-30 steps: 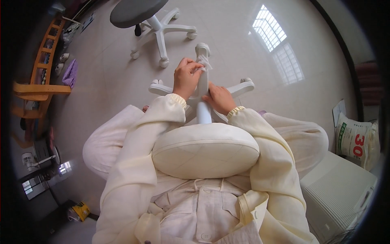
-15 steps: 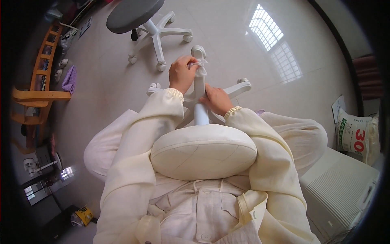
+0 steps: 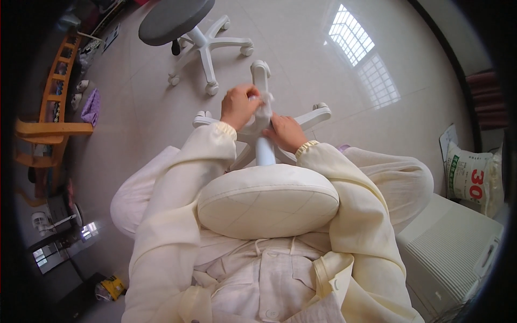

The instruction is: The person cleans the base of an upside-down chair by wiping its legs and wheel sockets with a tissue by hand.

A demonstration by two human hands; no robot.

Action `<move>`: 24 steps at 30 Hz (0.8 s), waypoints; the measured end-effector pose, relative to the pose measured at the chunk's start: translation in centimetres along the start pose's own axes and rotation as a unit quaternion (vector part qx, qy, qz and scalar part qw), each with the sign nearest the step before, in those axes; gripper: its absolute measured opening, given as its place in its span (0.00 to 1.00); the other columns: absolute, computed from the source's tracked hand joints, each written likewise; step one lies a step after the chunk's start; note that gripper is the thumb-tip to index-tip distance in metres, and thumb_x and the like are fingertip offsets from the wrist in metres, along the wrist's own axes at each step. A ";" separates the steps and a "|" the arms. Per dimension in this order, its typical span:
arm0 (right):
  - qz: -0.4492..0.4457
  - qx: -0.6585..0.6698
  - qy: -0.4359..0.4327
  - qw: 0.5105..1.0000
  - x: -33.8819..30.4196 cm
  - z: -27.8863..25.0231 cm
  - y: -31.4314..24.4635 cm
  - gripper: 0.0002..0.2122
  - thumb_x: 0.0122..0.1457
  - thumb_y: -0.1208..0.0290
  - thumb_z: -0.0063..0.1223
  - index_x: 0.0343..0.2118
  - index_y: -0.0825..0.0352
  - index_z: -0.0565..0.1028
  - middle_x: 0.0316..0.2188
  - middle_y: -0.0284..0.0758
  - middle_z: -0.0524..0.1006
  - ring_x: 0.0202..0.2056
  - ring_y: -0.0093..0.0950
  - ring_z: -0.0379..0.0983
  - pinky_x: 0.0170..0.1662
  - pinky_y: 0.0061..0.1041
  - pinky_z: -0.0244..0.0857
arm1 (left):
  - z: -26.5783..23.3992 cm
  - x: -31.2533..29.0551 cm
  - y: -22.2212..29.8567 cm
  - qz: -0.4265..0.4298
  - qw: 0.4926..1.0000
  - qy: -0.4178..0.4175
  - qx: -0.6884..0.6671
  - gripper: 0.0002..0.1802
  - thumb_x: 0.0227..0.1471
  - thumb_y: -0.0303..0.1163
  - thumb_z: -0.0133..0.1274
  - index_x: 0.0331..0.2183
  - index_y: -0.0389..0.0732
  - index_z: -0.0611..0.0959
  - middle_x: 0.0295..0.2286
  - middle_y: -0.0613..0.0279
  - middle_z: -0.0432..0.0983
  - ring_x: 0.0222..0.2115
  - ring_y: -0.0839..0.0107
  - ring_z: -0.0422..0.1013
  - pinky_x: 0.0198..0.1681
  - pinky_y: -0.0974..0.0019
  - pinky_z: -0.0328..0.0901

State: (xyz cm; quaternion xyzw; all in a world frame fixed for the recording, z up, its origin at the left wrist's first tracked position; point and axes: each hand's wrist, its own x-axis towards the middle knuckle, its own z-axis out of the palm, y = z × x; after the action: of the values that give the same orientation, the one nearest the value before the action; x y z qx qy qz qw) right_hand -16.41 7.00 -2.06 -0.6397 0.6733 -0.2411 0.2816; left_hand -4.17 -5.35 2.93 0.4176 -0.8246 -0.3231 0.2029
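Note:
A white swivel stool lies tipped over between my legs, its round cushioned seat (image 3: pixel 268 207) toward me and its pale column (image 3: pixel 265 152) pointing away to a base with casters. My left hand (image 3: pixel 240 106) is closed on a crumpled white wipe (image 3: pixel 265 102), pressed against the base leg (image 3: pixel 260 81) that points away from me. Just right of it, my right hand (image 3: pixel 287 132) grips the base near the hub, its thumb close to the column. My left fingertips are partly covered by the wipe.
Ahead on the left stands a grey-seated stool (image 3: pixel 175 21) on white casters. A wooden rack (image 3: pixel 56 97) and a purple cloth (image 3: pixel 91 107) are farther left. At right are a white ribbed box (image 3: pixel 449 253) and a printed sack (image 3: pixel 471 175). Tiled floor surrounds me.
My left hand has slid the wipe along the leg toward the hub, nearer my right hand. My right hand keeps its hold on the base.

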 end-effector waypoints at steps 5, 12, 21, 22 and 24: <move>0.004 0.028 -0.002 1.000 0.1 0.1 0.3 0.19 0.50 0.64 0.57 0.42 0.65 0.65 0.31 0.42 0.77 0.36 0.43 0.72 0.43 0.39 0.61 | 0.4 2.0 -0.1 -0.072 0.988 0.095 -0.096 0.12 0.37 0.31 0.64 0.23 0.36 0.79 0.19 0.61 0.75 0.20 0.71 0.69 0.26 0.68 0.65; 0.000 0.041 0.014 0.999 -0.1 -0.1 0.3 0.18 0.50 0.66 0.56 0.42 0.63 0.66 0.30 0.43 0.77 0.35 0.44 0.72 0.41 0.40 0.62 | 0.7 -0.8 -3.6 -0.221 0.964 -0.101 -0.109 0.17 0.30 0.37 0.68 0.22 0.34 0.81 0.21 0.56 0.78 0.22 0.69 0.73 0.29 0.67 0.67; 0.034 0.050 0.017 0.998 0.4 0.0 0.1 0.13 0.50 0.71 0.50 0.40 0.64 0.68 0.28 0.45 0.76 0.32 0.45 0.72 0.38 0.42 0.64 | 2.6 -4.3 -2.9 -0.151 0.981 -0.059 -0.107 0.35 0.31 0.41 0.68 0.40 0.34 0.72 0.34 0.50 0.76 0.34 0.61 0.74 0.39 0.63 0.67; 0.047 0.051 0.010 0.998 0.4 -0.3 -0.5 0.14 0.50 0.71 0.51 0.41 0.63 0.68 0.31 0.43 0.76 0.34 0.44 0.73 0.39 0.41 0.64 | 2.7 -4.3 -3.0 -0.141 0.981 -0.060 -0.117 0.37 0.33 0.43 0.67 0.43 0.34 0.70 0.36 0.49 0.75 0.36 0.60 0.74 0.40 0.62 0.67; 0.046 0.013 0.068 0.997 0.2 -0.8 -1.9 0.15 0.48 0.73 0.51 0.42 0.63 0.68 0.35 0.42 0.75 0.36 0.42 0.72 0.39 0.39 0.64 | 2.4 -4.5 -3.2 -0.167 0.979 -0.068 -0.090 0.36 0.36 0.45 0.65 0.43 0.34 0.70 0.37 0.48 0.75 0.37 0.58 0.73 0.41 0.62 0.67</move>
State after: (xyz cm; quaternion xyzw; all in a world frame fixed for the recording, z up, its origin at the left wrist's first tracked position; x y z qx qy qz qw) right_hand -15.59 6.67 -0.22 -0.5861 0.7165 -0.2795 0.2549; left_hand -1.23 -2.19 -1.32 0.5067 -0.7223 -0.4534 0.1263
